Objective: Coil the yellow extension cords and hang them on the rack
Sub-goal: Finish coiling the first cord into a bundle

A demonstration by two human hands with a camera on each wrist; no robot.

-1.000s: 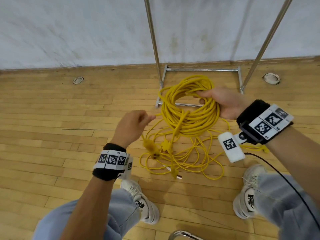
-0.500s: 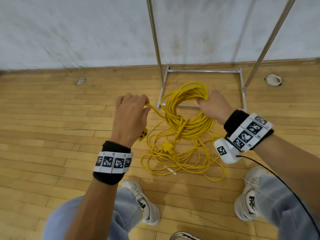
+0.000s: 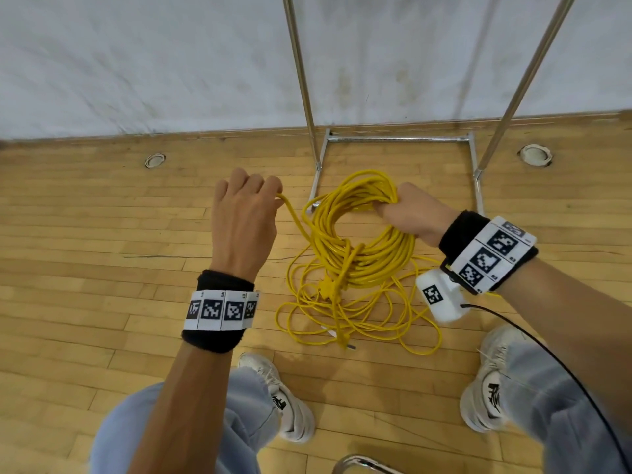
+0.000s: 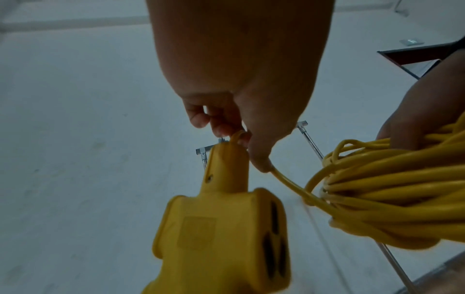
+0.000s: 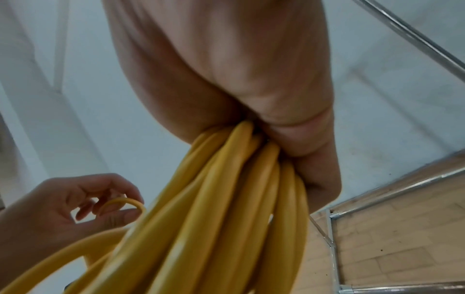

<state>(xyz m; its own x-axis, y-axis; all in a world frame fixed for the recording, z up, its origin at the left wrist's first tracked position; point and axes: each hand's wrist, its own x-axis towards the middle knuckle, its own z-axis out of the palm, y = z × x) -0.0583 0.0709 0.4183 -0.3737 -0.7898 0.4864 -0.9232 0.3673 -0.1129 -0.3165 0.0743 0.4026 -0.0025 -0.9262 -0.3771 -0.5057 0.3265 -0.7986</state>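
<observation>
My right hand (image 3: 407, 210) grips the top of a coiled yellow extension cord (image 3: 362, 254), many loops bunched in its fist (image 5: 251, 151). My left hand (image 3: 244, 206) pinches the free end of that cord (image 3: 294, 217) just above its yellow socket block (image 4: 221, 234), which hangs below the fingers (image 4: 226, 127). A second yellow cord (image 3: 359, 323) lies in loose loops on the wooden floor under the coil. The metal rack (image 3: 396, 138) stands right behind, its two uprights rising out of view.
The rack's base frame (image 3: 473, 172) lies on the floor by the white wall (image 3: 171, 63). My two shoes (image 3: 287, 405) stand close to the loose cord. Round floor sockets (image 3: 154, 160) sit left and right. A black cable (image 3: 547, 350) trails from my right wrist.
My left hand rose from beside the hanging socket end up level with the right hand, pulling the free end up. The right hand turned its back upward and kept its grip on the coil.
</observation>
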